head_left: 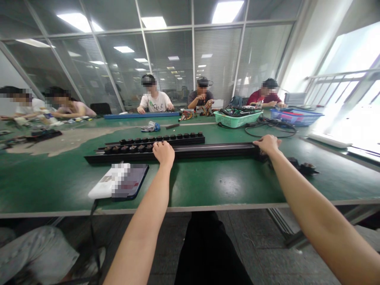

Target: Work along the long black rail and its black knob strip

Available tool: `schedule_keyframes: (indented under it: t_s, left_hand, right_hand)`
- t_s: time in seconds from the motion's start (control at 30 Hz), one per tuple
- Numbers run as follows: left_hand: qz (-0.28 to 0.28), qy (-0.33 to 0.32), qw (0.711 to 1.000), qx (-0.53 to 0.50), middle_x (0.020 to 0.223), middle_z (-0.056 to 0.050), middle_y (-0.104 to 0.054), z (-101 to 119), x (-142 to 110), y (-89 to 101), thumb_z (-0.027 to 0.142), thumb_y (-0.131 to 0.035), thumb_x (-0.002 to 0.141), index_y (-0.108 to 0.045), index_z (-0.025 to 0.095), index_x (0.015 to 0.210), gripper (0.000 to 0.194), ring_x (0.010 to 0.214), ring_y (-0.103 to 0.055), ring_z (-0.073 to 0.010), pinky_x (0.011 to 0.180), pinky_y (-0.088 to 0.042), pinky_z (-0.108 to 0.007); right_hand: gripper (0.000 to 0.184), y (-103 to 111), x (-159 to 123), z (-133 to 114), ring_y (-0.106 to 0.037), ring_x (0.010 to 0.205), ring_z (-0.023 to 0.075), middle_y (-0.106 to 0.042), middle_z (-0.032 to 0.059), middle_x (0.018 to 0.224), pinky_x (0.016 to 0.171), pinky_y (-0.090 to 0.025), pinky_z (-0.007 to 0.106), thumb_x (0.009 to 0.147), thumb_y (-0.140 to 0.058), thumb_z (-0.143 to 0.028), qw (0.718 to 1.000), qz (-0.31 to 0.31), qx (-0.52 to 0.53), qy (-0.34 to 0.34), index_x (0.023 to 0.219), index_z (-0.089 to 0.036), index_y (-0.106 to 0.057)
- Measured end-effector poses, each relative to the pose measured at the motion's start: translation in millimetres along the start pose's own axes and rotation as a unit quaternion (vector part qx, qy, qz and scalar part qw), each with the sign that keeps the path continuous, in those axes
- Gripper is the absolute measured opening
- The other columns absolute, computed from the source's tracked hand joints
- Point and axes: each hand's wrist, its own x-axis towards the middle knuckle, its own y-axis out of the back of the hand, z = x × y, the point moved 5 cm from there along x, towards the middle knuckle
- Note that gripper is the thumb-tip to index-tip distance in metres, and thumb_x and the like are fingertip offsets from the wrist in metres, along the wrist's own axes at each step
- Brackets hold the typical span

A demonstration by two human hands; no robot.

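Note:
A long black power strip housing (208,151) lies across the green table (208,186) in front of me, its left half fitted with black sockets. My left hand (164,152) is closed over the strip near its middle, at the last fitted socket. My right hand (268,144) rests with bent fingers on the strip's right end, gripping it. A second black strip (160,139), full of sockets, lies just behind the first. Loose black socket parts (303,166) sit to the right of my right forearm.
A phone on a white box (120,186) lies near the front edge at left. A green basket (237,118) and a blue basket (293,116) with cables stand at the back right. Several people sit at the far side and left. Another person's leg (32,253) is at the lower left.

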Motion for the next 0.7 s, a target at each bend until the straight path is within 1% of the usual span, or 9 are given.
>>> schedule_keyframes:
  t_s: [0.03,0.1,0.23,0.37,0.57,0.7]
  left_hand:
    - [0.000,0.000,1.000,0.000,0.125,-0.024,-0.070,0,0,-0.1,0.022,-0.037,0.103,-0.074,0.009,0.117,0.041,0.135,-0.051,-0.0385,0.110,-0.043,-0.051]
    - [0.000,0.000,1.000,0.001,0.126,-0.024,-0.070,0,0,0.3,0.022,-0.037,0.103,-0.074,0.009,0.117,0.041,0.135,-0.051,-0.0386,0.110,-0.043,-0.051]
    - [-0.002,0.002,1.000,0.005,0.126,-0.023,-0.071,1,0,1.6,0.021,-0.037,0.103,-0.074,0.009,0.117,0.042,0.135,-0.051,-0.0387,0.110,-0.043,-0.050]
    - [0.000,0.001,1.000,0.008,0.126,-0.023,-0.071,1,0,0.3,0.021,-0.038,0.102,-0.074,0.009,0.117,0.041,0.135,-0.051,-0.0385,0.110,-0.043,-0.050]
    - [0.002,-0.002,1.000,0.005,0.124,-0.024,-0.070,1,0,-1.3,0.022,-0.038,0.102,-0.073,0.009,0.117,0.041,0.135,-0.051,-0.0380,0.110,-0.044,-0.050]
    - [0.000,0.000,1.000,0.001,0.124,-0.023,-0.070,2,-1,0.6,0.022,-0.038,0.102,-0.074,0.009,0.118,0.041,0.134,-0.052,-0.0383,0.110,-0.043,-0.050]
  right_hand:
    - [0.054,-1,3,5,-0.061,0.108,0.0397,-0.073,0.0219,0.103,0.092,-0.042,0.051,0.089,-0.063,-0.065,1.000,-0.021,0.004,-0.003,0.095,-0.014,-0.082]
    - [0.050,-3,7,12,-0.062,0.108,0.0387,-0.075,0.0184,0.099,0.092,-0.042,0.050,0.089,-0.064,-0.064,0.999,-0.039,0.021,0.001,0.092,-0.017,-0.082]
    - [0.051,-4,6,17,-0.065,0.107,0.0394,-0.077,0.0174,0.094,0.093,-0.040,0.052,0.089,-0.063,-0.065,0.997,-0.019,0.065,0.022,0.092,-0.018,-0.082]
    - [0.056,-5,1,17,-0.064,0.107,0.0398,-0.076,0.0183,0.093,0.092,-0.039,0.053,0.089,-0.061,-0.068,0.997,-0.005,0.076,0.019,0.094,-0.017,-0.083]
    - [0.062,-2,-4,14,-0.057,0.109,0.0382,-0.073,0.0206,0.102,0.093,-0.037,0.051,0.094,-0.052,-0.068,0.999,0.010,0.046,0.023,0.101,-0.014,-0.083]
    - [0.059,-2,-7,11,-0.053,0.113,0.0381,-0.068,0.0237,0.114,0.095,-0.036,0.051,0.097,-0.051,-0.061,1.000,0.013,0.005,0.022,0.105,-0.011,-0.082]
